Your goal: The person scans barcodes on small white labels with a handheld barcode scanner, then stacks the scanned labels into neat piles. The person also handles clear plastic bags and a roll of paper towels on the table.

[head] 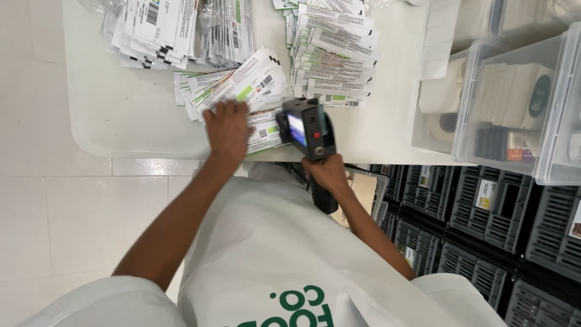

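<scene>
Left hand: left hand (227, 128), frame centre, laid flat with fingers spread on the fanned sleeves; presses down, nothing gripped.
Right hand: right hand (327, 172), just right of centre, fingers wrapped fully round the black handle of the handheld printer; closed tight on it.
Handheld printer: handheld printer (308, 130), dark grey body, small lit screen facing up, red button beside it; its head sits at the right edge of the fanned sleeves, touching or just above, cannot tell which.
Fanned sleeves: fanned sleeves (242, 91), centre-top, long white flat packets with green bands and black code blocks, spread like a fan near the table's front edge.
Stepped stack: stepped stack (333, 54), top centre-right, same white and green packets overlapped in a tidy column, just right of the fan.
Loose heap: loose heap (175, 30), upper left, white packets with black barcodes, some in clear wrap.
Table: white table (121, 115), rounded corner at left, over a white tiled floor.
Clear bins: clear bins (514, 97), upper right, see-through plastic, holding white packets, a white roll, one with a dark green oval mark.
Crates: black crates (484, 212), lower right, slotted, small white and yellow tags on their fronts.
Clothing: white garment (266, 254), bottom centre, green lettering at the lower edge.
</scene>
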